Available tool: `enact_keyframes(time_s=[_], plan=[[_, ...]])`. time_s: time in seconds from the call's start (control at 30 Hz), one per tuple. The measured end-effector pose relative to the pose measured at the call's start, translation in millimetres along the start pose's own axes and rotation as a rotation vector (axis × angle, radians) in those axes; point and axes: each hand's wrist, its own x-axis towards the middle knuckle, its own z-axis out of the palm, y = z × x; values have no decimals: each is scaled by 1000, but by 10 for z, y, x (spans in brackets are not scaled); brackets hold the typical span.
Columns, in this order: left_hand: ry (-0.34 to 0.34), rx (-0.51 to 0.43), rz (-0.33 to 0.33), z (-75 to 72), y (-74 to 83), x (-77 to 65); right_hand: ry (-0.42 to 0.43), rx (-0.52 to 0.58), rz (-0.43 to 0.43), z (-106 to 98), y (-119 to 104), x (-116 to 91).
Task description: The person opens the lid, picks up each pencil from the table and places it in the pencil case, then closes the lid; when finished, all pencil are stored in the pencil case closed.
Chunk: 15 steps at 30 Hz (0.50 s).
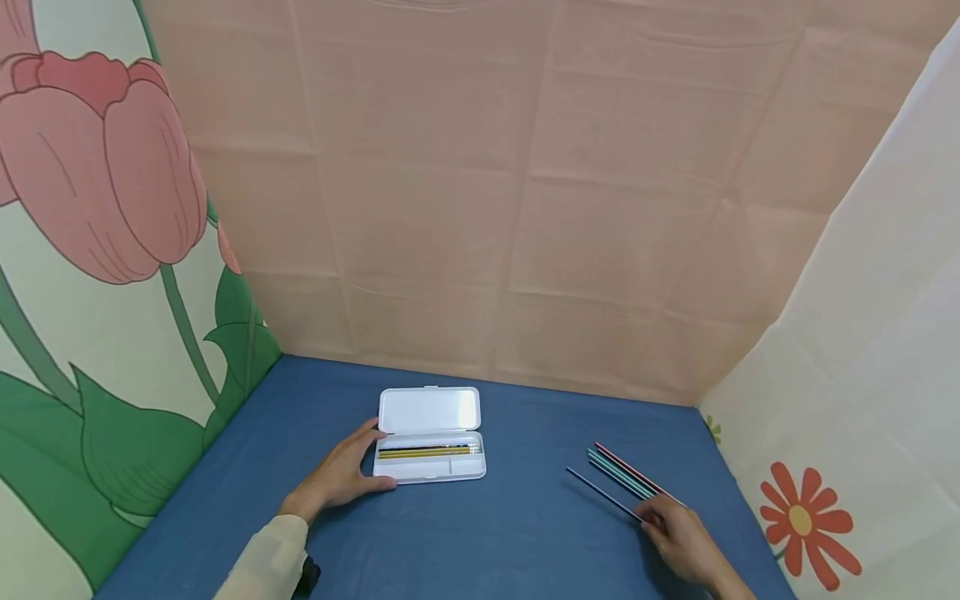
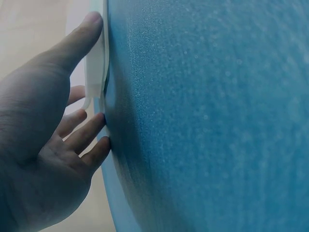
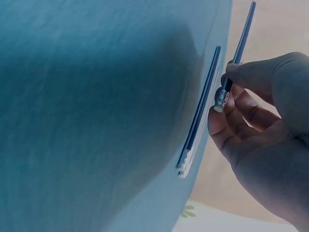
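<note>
Closest to my right wrist camera, the right hand [image 3: 270, 154] pinches a dark pencil [image 3: 244, 36], its ferrule [image 3: 221, 99] visible only there. At my head view's lower right, more pencils [image 1: 618, 474] lie nearby; lower centre, the left hand [image 1: 341, 473] touches an open case [image 1: 412, 470], fingers loosely extended. Only that view shows yellow pencils [image 1: 423, 452] inside.

A: Head view?
B: We list even, soft light; a glare patch on the white lid [image 1: 429, 409]; a faint shadow beside the right hand [image 1: 681, 536].
A: Wrist views?
B: We enter both as dim, bluish; blue cloth [image 2: 207, 121] hazy and grainy in the left; a broad soft shadow across it in the right; pale backdrop [image 3: 275, 26] washed out.
</note>
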Motion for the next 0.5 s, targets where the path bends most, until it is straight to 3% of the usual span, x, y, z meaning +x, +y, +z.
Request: enact_keyframes(time_s=[0.3, 0.5], plan=[[5, -6, 13, 3, -15, 0, 59, 10, -132, 53, -148, 90], [7, -6, 20, 6, -22, 2, 29, 27, -166, 76, -291, 216]])
